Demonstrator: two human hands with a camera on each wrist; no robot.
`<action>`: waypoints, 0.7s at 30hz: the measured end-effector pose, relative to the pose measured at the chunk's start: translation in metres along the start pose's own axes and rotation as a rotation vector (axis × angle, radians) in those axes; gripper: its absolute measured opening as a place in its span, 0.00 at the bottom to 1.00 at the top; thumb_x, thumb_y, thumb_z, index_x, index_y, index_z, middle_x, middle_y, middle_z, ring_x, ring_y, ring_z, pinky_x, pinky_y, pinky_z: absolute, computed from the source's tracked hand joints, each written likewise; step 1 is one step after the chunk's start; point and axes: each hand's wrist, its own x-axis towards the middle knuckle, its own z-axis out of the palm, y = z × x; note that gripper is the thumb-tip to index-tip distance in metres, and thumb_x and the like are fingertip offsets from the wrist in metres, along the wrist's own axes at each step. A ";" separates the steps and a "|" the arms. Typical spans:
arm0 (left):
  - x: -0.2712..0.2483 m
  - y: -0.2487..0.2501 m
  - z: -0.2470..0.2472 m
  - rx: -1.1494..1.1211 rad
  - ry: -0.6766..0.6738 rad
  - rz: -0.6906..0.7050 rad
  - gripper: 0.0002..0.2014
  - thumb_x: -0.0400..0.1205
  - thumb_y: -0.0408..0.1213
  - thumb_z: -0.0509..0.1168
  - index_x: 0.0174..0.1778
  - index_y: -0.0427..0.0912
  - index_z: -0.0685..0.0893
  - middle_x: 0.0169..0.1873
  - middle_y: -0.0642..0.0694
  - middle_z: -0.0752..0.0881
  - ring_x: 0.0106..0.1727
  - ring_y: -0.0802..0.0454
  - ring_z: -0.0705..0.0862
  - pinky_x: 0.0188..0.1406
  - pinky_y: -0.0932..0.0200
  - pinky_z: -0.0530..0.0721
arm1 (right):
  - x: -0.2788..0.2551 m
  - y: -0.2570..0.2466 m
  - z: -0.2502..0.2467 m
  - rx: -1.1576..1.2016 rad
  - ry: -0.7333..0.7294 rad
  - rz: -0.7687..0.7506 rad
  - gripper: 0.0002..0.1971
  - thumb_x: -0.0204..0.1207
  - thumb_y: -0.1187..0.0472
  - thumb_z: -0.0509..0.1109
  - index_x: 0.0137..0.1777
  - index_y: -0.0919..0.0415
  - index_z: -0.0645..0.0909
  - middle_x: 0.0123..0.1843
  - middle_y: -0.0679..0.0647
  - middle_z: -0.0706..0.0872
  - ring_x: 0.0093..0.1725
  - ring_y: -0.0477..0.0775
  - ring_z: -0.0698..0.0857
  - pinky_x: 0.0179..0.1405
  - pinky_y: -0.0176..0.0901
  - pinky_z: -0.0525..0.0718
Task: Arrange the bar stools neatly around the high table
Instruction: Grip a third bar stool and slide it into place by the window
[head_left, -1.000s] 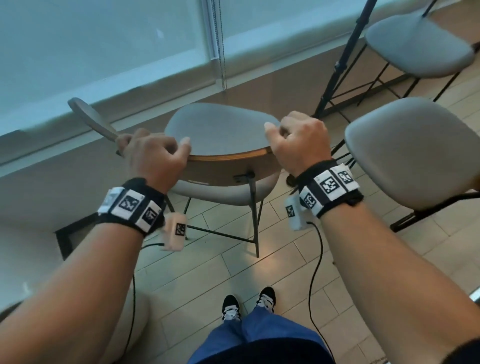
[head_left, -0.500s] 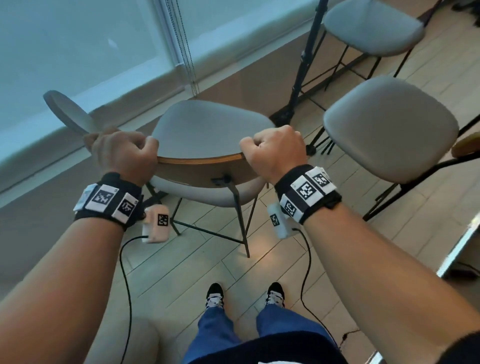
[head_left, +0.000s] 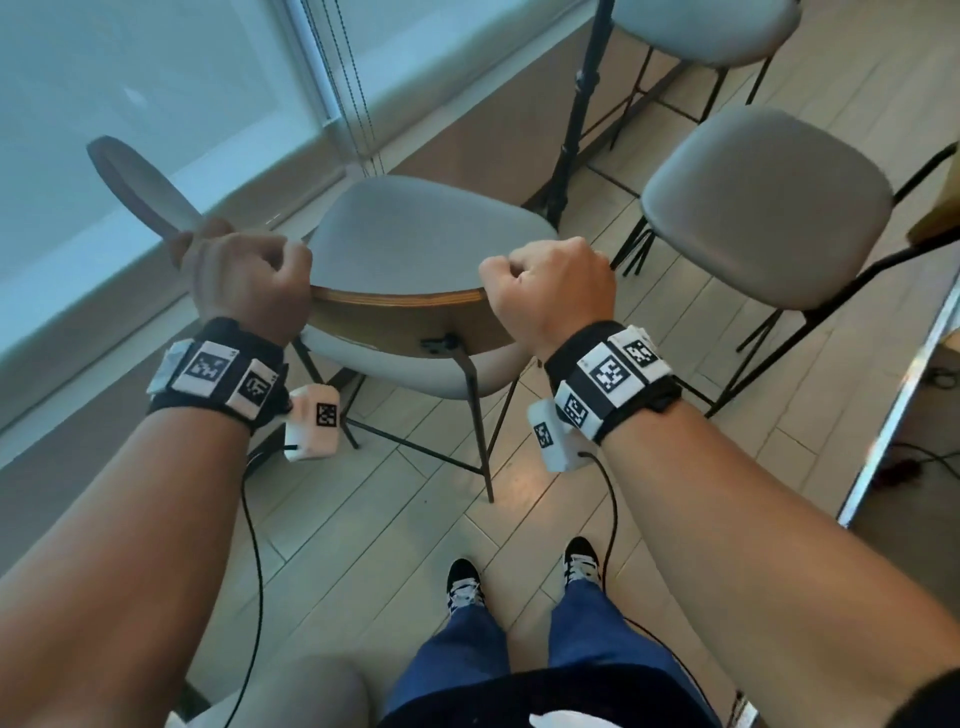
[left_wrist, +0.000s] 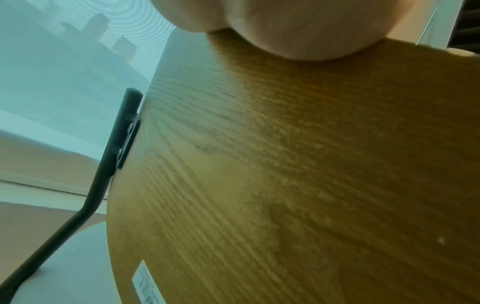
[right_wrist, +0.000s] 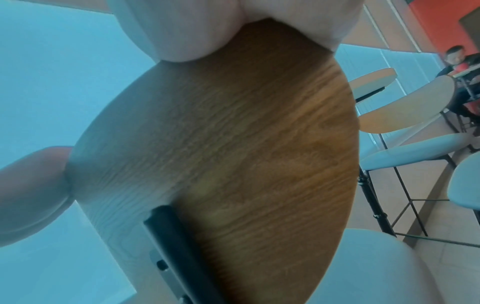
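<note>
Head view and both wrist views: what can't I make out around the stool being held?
- High table: only one edge shows, cut off at the head view's right side.
- Left hand and right hand fingers: curled behind the stool backrest.
- Backrest label: blurred, left wrist view.

Head view looks steeply down from above, forward past both forearms, onto the stool backrest (head_left: 400, 299) and floor; wrist views sit right against that backrest's wooden back (left_wrist: 298, 164) (right_wrist: 233, 154), angled upward toward the window; all three share the backrest
</note>
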 end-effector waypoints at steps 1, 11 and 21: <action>-0.002 -0.002 -0.002 -0.005 -0.003 0.020 0.21 0.81 0.34 0.59 0.25 0.25 0.82 0.18 0.37 0.72 0.27 0.72 0.74 0.29 0.78 0.69 | -0.007 -0.003 0.001 0.000 0.018 -0.003 0.22 0.71 0.51 0.61 0.19 0.61 0.72 0.18 0.52 0.72 0.21 0.60 0.73 0.24 0.41 0.68; 0.017 0.001 -0.008 -0.036 -0.084 0.080 0.20 0.85 0.37 0.59 0.31 0.30 0.86 0.28 0.34 0.79 0.27 0.60 0.68 0.33 0.80 0.69 | -0.019 -0.025 0.010 0.026 0.080 0.011 0.22 0.77 0.53 0.61 0.20 0.56 0.72 0.21 0.50 0.72 0.24 0.60 0.76 0.25 0.48 0.78; 0.008 0.015 0.023 -0.099 -0.031 0.017 0.20 0.79 0.36 0.59 0.24 0.28 0.81 0.23 0.30 0.79 0.27 0.57 0.63 0.39 0.74 0.68 | 0.002 -0.020 0.021 0.005 0.072 -0.119 0.22 0.79 0.50 0.60 0.22 0.54 0.69 0.23 0.49 0.69 0.23 0.59 0.73 0.26 0.48 0.73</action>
